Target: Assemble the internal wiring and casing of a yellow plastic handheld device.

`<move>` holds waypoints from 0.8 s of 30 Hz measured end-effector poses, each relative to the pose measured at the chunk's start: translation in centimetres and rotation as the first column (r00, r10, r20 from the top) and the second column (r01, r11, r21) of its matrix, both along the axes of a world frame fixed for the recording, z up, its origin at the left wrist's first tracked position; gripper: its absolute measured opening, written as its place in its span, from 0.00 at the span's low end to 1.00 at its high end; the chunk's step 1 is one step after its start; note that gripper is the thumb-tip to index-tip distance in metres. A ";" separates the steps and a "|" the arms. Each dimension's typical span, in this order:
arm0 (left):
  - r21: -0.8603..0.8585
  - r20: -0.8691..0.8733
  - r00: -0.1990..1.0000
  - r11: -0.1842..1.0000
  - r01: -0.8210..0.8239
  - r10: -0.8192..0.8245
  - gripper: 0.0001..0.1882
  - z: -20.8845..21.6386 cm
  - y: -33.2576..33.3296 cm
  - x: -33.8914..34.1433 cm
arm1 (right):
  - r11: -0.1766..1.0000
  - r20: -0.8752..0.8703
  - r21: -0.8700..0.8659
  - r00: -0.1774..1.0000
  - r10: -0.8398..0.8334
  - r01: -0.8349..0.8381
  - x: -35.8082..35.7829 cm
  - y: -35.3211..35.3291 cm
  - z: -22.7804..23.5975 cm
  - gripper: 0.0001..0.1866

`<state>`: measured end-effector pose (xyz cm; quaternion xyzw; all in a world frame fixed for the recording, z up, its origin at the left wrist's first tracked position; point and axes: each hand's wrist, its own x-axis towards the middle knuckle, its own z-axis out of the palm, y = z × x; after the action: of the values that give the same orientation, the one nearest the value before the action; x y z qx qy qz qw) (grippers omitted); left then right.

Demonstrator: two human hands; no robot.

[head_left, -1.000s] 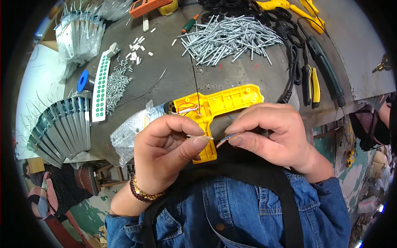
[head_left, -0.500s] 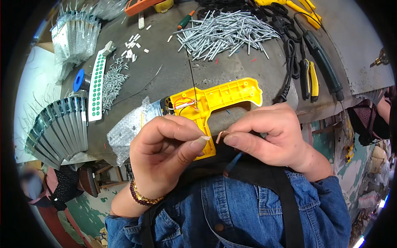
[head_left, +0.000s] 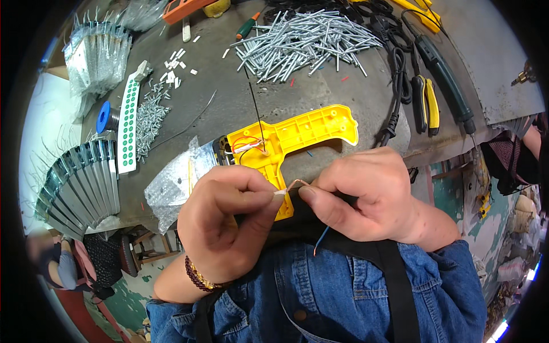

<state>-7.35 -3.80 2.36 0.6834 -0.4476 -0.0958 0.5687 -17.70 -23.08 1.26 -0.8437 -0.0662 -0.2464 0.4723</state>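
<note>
Thumb and fingertips of my left hand (head_left: pixel 229 214) pinch a small white piece (head_left: pixel 280 192). My right hand (head_left: pixel 369 191) pinches a wire whose bent bare copper end (head_left: pixel 294 182) reaches the white piece; whether it is inside the piece I cannot tell. From beneath the right hand hangs a blue insulated end (head_left: pixel 321 240) with a bare tip. Just beyond both hands lies a yellow plastic housing half (head_left: pixel 311 130), ribbed side up, with red, white and black wires near its left end. My left hand partly covers the housing's lower part.
Long silver screws (head_left: pixel 309 46) are heaped at the back, short screws (head_left: pixel 150 121) at the left. Small white pieces (head_left: pixel 171 67) lie scattered nearby. A solder spool (head_left: pixel 104 117), bubble-wrapped part (head_left: pixel 177 177), yellow-handled pliers (head_left: pixel 433 108), black cord (head_left: pixel 394 108) and dark electric screwdriver (head_left: pixel 443 77) surround the work.
My hands have come closer, and the copper end now meets the white piece. The blue wire end has swung lower. The whole bench view has shifted slightly left.
</note>
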 end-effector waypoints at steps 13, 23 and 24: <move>0.143 0.200 0.972 0.985 0.093 -0.121 0.14 0.9 0.0 1.0 | 0.970 -0.194 -0.155 0.968 0.158 -0.189 -0.2 -1.4 1.2 0.07; 0.152 0.154 0.969 0.973 0.172 -0.195 0.15 0.6 -0.4 1.1 | 0.965 -0.282 0.064 0.923 0.263 -0.256 -0.3 -1.9 1.7 0.20; 0.143 0.174 0.965 0.974 0.174 -0.198 0.15 0.4 -0.5 1.0 | 0.964 -0.283 0.064 0.922 0.265 -0.257 -0.2 -1.8 1.6 0.20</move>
<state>-6.34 -4.31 2.75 0.6791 -0.5542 -0.1126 0.4680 -17.87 -24.88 2.81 -0.8480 -0.1052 -0.0563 0.5164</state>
